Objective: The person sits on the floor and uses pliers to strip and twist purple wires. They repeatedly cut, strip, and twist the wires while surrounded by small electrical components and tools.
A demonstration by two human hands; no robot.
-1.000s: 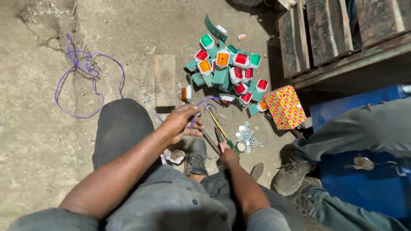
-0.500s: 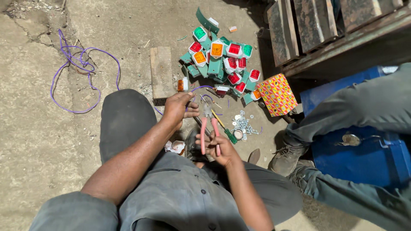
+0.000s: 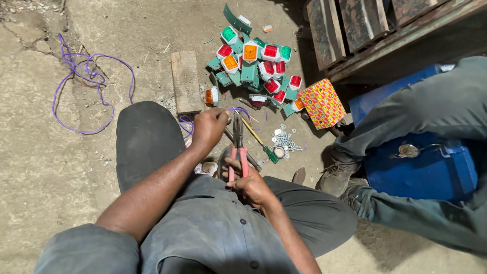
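While right hand [image 3: 252, 185] grips pink-handled pliers [image 3: 237, 147], left hand [image 3: 209, 127] pinches purple wire [image 3: 236, 109] (patterned box [image 3: 322, 103] nearby)

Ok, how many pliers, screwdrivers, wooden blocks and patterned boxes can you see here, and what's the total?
pink-handled pliers, in the right hand: 1
green-handled screwdriver: 1
wooden block: 1
patterned box: 1
Total: 4

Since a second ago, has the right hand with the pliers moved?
Yes. Judged against the wooden block, the right hand has pulled back toward the body, and the pink-handled pliers now stand upright, jaws up by the left hand.
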